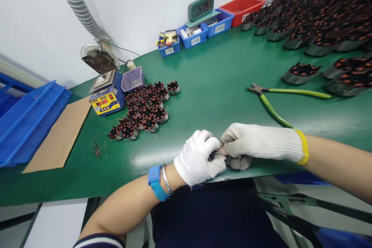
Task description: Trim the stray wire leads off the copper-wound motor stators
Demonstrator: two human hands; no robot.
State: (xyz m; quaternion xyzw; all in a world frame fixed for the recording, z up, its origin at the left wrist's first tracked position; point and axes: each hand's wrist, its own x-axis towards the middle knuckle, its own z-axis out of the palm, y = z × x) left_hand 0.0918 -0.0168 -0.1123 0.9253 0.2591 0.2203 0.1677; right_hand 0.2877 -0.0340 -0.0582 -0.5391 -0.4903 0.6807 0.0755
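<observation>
Here's the left hand (200, 159), fingers clamped round a mostly hidden dark part (212, 156); the right hand's (236, 143) fingers pinch at its edge. Steady left, gentle right looks wisest.

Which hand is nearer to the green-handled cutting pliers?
Right. The right hand is on the near side of the green-handled cutting pliers, not touching them; the left hand is farther away, to the left of the right hand.
</observation>
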